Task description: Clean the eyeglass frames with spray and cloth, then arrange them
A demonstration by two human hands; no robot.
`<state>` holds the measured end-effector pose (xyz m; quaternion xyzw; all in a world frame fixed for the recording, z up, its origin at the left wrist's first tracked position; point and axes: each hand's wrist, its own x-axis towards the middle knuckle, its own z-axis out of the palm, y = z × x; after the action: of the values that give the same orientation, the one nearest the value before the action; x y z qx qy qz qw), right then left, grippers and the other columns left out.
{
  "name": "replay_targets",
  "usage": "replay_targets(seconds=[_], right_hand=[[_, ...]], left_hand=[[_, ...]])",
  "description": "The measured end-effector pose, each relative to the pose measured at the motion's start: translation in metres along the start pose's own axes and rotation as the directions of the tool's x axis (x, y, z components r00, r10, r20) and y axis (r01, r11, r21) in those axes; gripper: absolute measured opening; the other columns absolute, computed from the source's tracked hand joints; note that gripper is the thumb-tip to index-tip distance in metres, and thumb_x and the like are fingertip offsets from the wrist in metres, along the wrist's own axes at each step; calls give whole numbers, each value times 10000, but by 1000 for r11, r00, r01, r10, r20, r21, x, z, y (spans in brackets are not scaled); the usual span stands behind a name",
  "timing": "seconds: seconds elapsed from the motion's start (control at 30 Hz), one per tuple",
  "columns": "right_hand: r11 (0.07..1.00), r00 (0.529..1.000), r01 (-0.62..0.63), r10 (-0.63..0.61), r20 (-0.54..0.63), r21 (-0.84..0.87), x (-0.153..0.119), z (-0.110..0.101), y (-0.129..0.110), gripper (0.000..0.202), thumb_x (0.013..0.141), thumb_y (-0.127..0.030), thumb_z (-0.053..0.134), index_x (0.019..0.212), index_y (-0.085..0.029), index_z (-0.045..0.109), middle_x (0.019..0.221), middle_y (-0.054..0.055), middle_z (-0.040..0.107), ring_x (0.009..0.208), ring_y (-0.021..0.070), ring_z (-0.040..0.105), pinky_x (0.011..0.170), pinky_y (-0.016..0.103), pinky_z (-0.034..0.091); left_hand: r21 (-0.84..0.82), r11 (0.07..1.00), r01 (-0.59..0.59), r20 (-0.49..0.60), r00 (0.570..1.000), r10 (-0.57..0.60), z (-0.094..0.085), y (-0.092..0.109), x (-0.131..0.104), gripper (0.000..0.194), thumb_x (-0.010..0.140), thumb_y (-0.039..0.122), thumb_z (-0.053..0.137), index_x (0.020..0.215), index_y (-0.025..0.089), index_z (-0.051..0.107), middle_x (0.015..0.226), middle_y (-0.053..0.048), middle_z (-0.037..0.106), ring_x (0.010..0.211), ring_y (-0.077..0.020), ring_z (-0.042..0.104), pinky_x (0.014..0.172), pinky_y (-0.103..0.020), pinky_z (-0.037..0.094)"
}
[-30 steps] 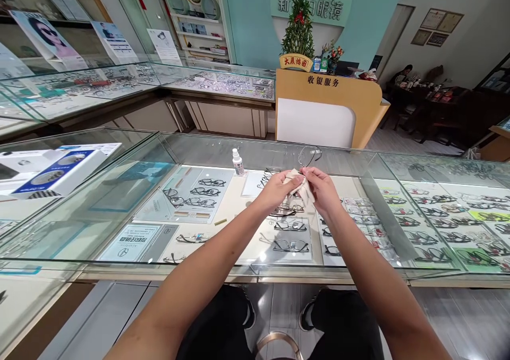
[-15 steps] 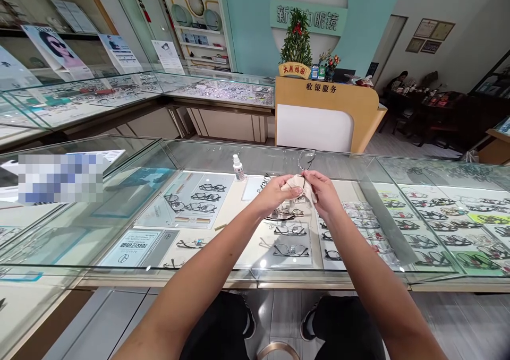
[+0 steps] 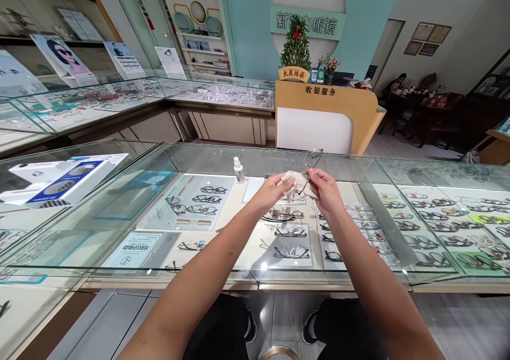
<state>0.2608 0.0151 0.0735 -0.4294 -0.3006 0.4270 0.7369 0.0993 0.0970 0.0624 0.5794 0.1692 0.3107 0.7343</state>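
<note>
Over the glass counter, my left hand (image 3: pixel 278 187) is closed on a cream cleaning cloth (image 3: pixel 297 181). My right hand (image 3: pixel 324 186) pinches a pair of thin dark-framed eyeglasses (image 3: pixel 314 161), which sticks up past the fingers; part of the frame crosses in front of the cloth. Whether my right fingers also grip the cloth's edge, I cannot tell. A small white spray bottle (image 3: pixel 239 170) stands upright on the glass top, left of my hands. Under the glass, beneath my forearms, lie rows of eyeglasses (image 3: pixel 291 251).
At the left end of the counter sits a blue and white box (image 3: pixel 69 182). More framed glasses (image 3: pixel 434 215) fill the case on the right. Beyond stand a wooden cashier desk (image 3: pixel 330 121) with a plant (image 3: pixel 295 46) and another display case (image 3: pixel 223 92). A person (image 3: pixel 398 81) sits far back right.
The eyeglasses have turned in my right hand, and the cloth is drawn away from them toward my left hand. My hands have moved slightly apart. The view has tipped up a little.
</note>
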Motion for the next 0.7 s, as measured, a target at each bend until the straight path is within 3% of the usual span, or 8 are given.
replay_targets(seconds=[0.17,0.27,0.33,0.43,0.5,0.53,0.6,0.7], right_hand=[[985,984,170,-169,-49,34,7,-12,-11,365,645,-504,974,779,-247,752,981,0,740,621,89,402,600,281,396],[977,976,208,-205,-74,45,10,-19,-15,370,650,-501,977,799,-247,753,995,-2,736,632,88,406,615,280,402],[976,973,217,-214,-83,32,13,-22,-17,392,635,-519,982,801,-249,751,1003,-1,738,633,89,411,610,284,397],[975,971,220,-220,-94,-1,15,-26,-18,422,610,-549,985,795,-259,740,1007,3,745,629,97,424,597,303,386],[975,969,222,-223,-103,-18,16,-27,-18,439,594,-561,988,797,-266,735,1005,4,746,621,98,426,589,311,372],[975,969,221,-223,-107,-27,17,-28,-18,447,587,-568,988,797,-268,732,1003,5,745,617,98,422,584,313,363],[976,970,215,-219,-110,-47,18,-28,-17,455,577,-577,985,789,-268,727,1000,5,744,610,97,406,576,313,347],[976,971,207,-213,-108,-64,19,-29,-14,444,578,-575,978,762,-258,728,1010,9,747,609,93,382,571,309,331]], left_hand=[[-106,989,-98,-206,976,75,-9,16,3,495,772,527,909,1050,161,725,880,-50,742,755,-170,689,686,-291,558],[-164,955,-246,-386,907,167,-18,34,1,453,771,463,892,1056,173,694,890,-51,750,761,-196,723,698,-332,609],[-110,906,-409,-555,781,286,-28,47,0,426,790,472,860,1041,185,669,873,-31,728,736,-183,718,686,-323,612],[115,797,-593,-751,473,460,-54,63,-1,476,815,590,811,1014,205,616,820,13,649,663,-135,654,618,-267,558],[268,744,-612,-810,276,518,-77,68,1,509,827,650,773,986,211,572,810,29,599,654,-109,607,594,-235,514],[318,735,-598,-828,203,523,-89,69,2,492,846,645,750,967,213,547,815,31,583,663,-104,594,600,-228,505],[366,752,-548,-862,104,496,-111,67,5,378,921,554,671,942,216,504,829,30,561,678,-100,579,628,-227,508],[383,842,-380,-908,16,420,-138,59,9,128,995,329,511,948,213,479,901,4,591,751,-111,606,734,-242,534]])
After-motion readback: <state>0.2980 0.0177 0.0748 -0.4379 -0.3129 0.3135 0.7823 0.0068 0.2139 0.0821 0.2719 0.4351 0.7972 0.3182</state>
